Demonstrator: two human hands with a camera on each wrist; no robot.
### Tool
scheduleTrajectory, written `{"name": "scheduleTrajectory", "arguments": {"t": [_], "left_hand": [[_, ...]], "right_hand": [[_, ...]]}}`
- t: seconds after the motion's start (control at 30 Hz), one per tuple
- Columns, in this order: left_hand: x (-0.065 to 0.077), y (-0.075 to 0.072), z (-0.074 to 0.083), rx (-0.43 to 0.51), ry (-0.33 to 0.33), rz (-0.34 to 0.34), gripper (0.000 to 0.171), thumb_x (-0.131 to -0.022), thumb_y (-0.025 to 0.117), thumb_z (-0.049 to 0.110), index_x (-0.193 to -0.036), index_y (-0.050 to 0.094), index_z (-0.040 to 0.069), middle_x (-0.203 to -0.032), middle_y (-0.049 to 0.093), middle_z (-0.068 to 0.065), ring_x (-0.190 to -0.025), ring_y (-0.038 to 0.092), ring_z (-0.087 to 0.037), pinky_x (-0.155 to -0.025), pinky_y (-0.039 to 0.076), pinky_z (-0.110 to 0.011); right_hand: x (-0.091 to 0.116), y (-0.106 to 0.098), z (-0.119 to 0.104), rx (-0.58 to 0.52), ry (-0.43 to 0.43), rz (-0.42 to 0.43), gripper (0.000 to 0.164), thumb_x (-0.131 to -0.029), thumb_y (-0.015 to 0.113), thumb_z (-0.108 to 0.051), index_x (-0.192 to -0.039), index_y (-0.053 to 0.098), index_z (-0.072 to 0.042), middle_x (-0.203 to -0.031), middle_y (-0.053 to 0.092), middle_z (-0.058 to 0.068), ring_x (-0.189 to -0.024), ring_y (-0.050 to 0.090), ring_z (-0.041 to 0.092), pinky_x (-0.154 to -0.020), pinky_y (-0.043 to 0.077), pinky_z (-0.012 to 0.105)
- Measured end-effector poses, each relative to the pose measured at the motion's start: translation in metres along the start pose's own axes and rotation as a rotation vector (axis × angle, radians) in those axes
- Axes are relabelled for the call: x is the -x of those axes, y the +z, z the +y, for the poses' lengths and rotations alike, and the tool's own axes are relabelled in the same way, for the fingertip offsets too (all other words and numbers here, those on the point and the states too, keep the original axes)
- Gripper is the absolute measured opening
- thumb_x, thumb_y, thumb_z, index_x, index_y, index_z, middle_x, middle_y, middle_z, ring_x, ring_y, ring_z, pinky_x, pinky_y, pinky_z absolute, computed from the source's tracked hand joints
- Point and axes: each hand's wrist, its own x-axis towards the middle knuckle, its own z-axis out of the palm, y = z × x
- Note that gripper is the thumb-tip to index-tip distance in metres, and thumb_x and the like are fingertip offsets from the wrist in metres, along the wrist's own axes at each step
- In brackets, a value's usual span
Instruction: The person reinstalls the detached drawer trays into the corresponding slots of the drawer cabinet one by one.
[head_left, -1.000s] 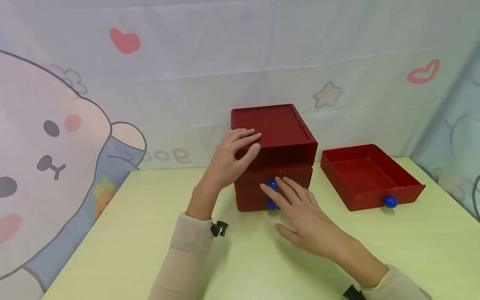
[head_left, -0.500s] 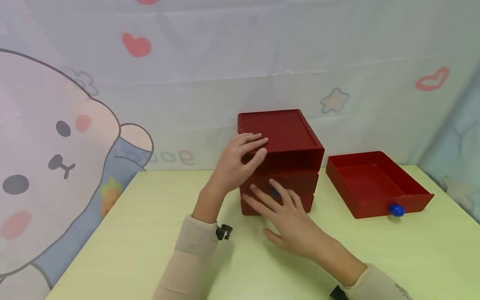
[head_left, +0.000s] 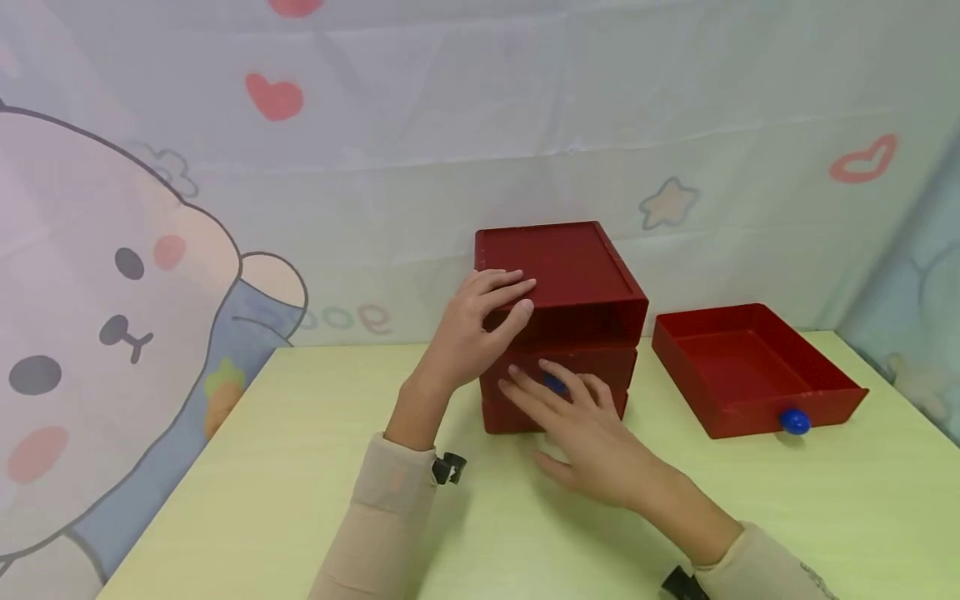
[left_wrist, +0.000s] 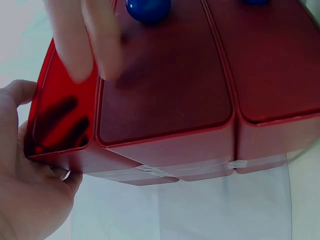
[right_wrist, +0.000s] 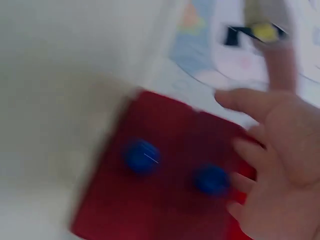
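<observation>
Your left grip (head_left: 468,331) holds the red drawer cabinet (head_left: 566,262), twelve o'clock on the counter (head_left: 292,467); your right grip (head_left: 591,440), fingers apart, is beside a blue knob (right_wrist: 212,180) (loose drawer (head_left: 738,367) at the cabinet's three o'clock).

Screened-off work spot, cartoon-printed cloth backdrop (head_left: 435,108), pale table (head_left: 285,458); room type unclear

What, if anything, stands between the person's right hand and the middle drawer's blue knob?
Nothing visible. The right hand is in front of the middle drawer, close to the blue knob; whether it touches is unclear. The left hand rests on the cabinet at its upper left, and the loose drawer lies off to the right.
</observation>
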Motion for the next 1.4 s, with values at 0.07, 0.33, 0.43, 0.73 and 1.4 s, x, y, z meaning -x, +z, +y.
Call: {"name": "scheduleTrajectory", "arguments": {"t": [0.07,0.33,0.43,0.73,1.4], "left_hand": [[0.0,0.001,-0.001,-0.001,-0.002,-0.005,0.039,-0.106,0.064,0.023,-0.143,0.069,0.009,-0.151,0.061,-0.012,-0.146,0.046,-0.029,-0.129,0.029,-0.046],[-0.002,0.002,-0.003,0.016,-0.009,-0.018,0.04,-0.106,0.063,0.023,-0.143,0.068,0.009,-0.153,0.059,-0.012,-0.147,0.045,-0.029,-0.129,0.029,-0.046],[-0.002,0.002,-0.004,0.026,-0.007,-0.01,0.039,-0.106,0.064,0.021,-0.142,0.069,0.008,-0.152,0.059,-0.013,-0.146,0.046,-0.03,-0.128,0.029,-0.045],[-0.005,-0.009,-0.009,0.016,0.013,0.011,0.039,-0.106,0.064,0.021,-0.141,0.069,0.007,-0.151,0.06,-0.014,-0.145,0.047,-0.03,-0.129,0.027,-0.044],[-0.002,-0.019,-0.006,0.011,-0.037,-0.012,0.039,-0.107,0.063,0.023,-0.144,0.068,0.01,-0.154,0.058,-0.011,-0.147,0.045,-0.027,-0.127,0.032,-0.045]], "right_hand": [[0.005,-0.021,0.001,-0.047,-0.011,-0.016,0.08,-0.096,0.08,-0.028,-0.166,0.04,-0.027,-0.173,0.033,-0.004,-0.16,0.022,0.034,-0.117,0.025,0.068],[0.054,-0.11,0.038,0.057,-0.022,0.167,0.066,-0.085,0.088,-0.017,-0.147,0.064,-0.022,-0.154,0.059,0.005,-0.142,0.047,0.033,-0.107,0.029,0.063],[0.083,-0.123,0.065,0.153,0.071,0.199,0.068,-0.079,0.091,-0.013,-0.142,0.066,-0.016,-0.146,0.062,0.012,-0.132,0.051,0.038,-0.102,0.03,0.064],[0.137,-0.094,0.141,0.208,0.217,0.11,0.079,-0.071,0.097,-0.01,-0.142,0.062,-0.01,-0.144,0.059,0.024,-0.126,0.054,0.047,-0.087,0.043,0.073],[0.151,-0.048,0.179,0.168,0.288,-0.064,0.086,-0.075,0.084,0.011,-0.151,0.046,-0.005,-0.135,0.055,0.03,-0.125,0.047,0.056,-0.095,0.044,0.076]]}}
